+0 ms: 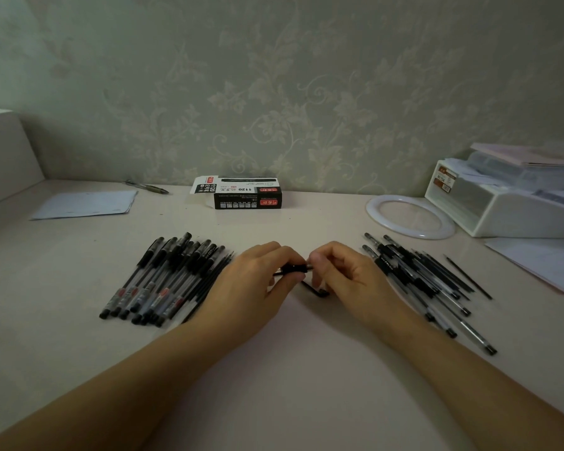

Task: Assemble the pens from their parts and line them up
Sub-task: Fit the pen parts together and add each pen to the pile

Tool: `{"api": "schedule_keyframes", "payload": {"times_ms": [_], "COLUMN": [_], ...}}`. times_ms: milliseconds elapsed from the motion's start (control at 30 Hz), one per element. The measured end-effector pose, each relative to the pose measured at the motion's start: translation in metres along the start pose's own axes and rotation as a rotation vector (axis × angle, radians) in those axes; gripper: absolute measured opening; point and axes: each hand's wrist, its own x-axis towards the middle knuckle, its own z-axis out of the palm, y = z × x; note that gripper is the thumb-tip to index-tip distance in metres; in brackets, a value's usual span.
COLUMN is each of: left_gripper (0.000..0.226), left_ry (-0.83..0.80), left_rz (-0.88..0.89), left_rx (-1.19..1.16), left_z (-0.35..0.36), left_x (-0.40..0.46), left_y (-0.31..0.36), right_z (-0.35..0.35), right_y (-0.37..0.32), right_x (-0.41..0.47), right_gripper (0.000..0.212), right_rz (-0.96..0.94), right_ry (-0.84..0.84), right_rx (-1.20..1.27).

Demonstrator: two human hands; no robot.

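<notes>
My left hand (258, 281) and my right hand (349, 275) meet over the middle of the table, both curled around one black pen part (295, 268) held between their fingertips. A thin dark piece (313, 290) pokes out under my right hand; what it is I cannot tell. To the left lies a row of capped pens (163, 278) side by side, caps pointing away from me. On the right sits a loose heap of pen barrels and refills (424, 275), with one thin refill (468, 277) apart at its right edge.
An open black pen box (246, 197) stands at the back by the wall. A white ring (410, 216) and a white drawer unit (508, 203) sit back right, papers (547, 265) beside them. Sheets of paper (88, 205) and a pen (150, 187) lie back left.
</notes>
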Motion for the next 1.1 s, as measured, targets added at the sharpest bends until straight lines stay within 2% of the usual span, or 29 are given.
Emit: {"api": "schedule_keyframes", "payload": {"times_ms": [100, 300, 500, 700, 867, 1000, 1100], "left_gripper": [0.008, 0.007, 0.010, 0.006, 0.004, 0.005, 0.006], "left_ry": [0.004, -0.002, -0.013, -0.014, 0.007, 0.033, 0.051], "left_rz": [-0.024, -0.003, -0.018, -0.004, 0.004, -0.014, -0.056], "left_rx": [-0.005, -0.009, -0.027, -0.016, 0.019, 0.011, 0.029], "left_z": [0.0000, 0.0001, 0.0017, -0.0002, -0.0021, -0.0010, 0.0010], "left_x": [-0.0002, 0.0002, -0.0006, -0.0002, 0.0007, 0.0000, -0.0006], "left_y": [-0.0016, 0.0000, -0.0034, -0.0030, -0.0009, -0.0016, -0.0057], "right_z": [-0.0024, -0.0005, -0.0008, -0.0015, -0.0032, -0.0001, -0.0030], "right_y": [0.0026, 0.0034, 0.0051, 0.0033, 0.0030, 0.0004, 0.0063], "right_x": [0.0003, -0.0002, 0.0003, -0.0007, -0.0005, -0.0012, 0.0006], "right_gripper": [0.020, 0.040, 0.014, 0.024, 0.024, 0.030, 0.035], "right_rz": [-0.001, -0.004, -0.015, -0.018, 0.006, -0.017, 0.009], "right_ry": [-0.032, -0.015, -0.036, -0.066, -0.077, 0.025, 0.136], "right_rx": [-0.006, -0.012, -0.016, -0.032, -0.032, -0.066, -0.269]}}
